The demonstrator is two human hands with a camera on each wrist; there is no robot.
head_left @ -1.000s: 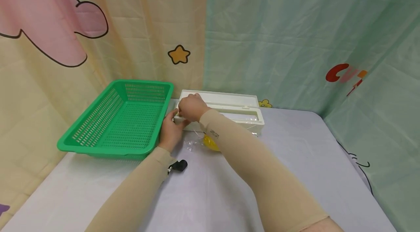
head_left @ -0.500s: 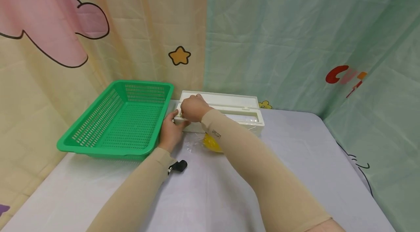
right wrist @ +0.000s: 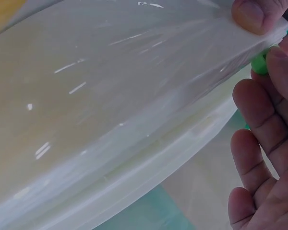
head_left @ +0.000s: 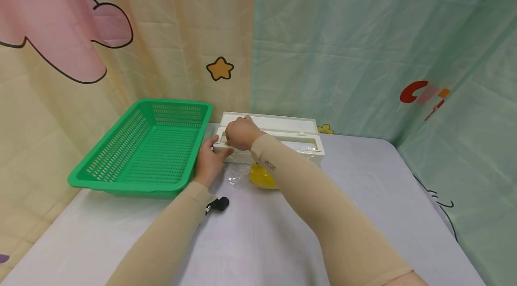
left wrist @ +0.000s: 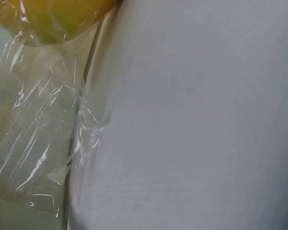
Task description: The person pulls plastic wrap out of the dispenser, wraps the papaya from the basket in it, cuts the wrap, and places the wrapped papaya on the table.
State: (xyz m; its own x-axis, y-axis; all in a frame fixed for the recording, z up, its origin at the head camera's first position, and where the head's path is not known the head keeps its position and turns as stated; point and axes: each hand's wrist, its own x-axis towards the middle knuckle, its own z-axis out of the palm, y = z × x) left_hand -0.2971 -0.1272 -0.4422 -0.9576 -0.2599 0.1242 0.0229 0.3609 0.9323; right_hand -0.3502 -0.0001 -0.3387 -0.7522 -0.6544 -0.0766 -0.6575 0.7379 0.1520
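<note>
A long white cling film dispenser (head_left: 320,146) lies across the back of the table, its lid (head_left: 278,122) raised. My left hand (head_left: 208,164) grips its left end, the thumb along the front. Near that end, my right hand (head_left: 243,133) pinches a small green slider (right wrist: 260,63) on the box edge, its other fingers loosely bent. In the right wrist view a thumb (right wrist: 252,17) presses the stretched clear film (right wrist: 149,62). The film hangs down the front and lies over a rounded yellow thing (head_left: 261,176), which has a greenish patch in the left wrist view (left wrist: 53,21).
A green plastic basket (head_left: 133,188) stands left of the dispenser, close beside my left hand. A white cloth (head_left: 242,241) covers the table. Patterned curtains (head_left: 323,52) rise right behind the dispenser and along the right side. A black wrist device (head_left: 220,204) sticks out from my left sleeve.
My right hand has slid slightly to the right along the dispenser, away from the left hand. The left hand stays on the box's left end.
</note>
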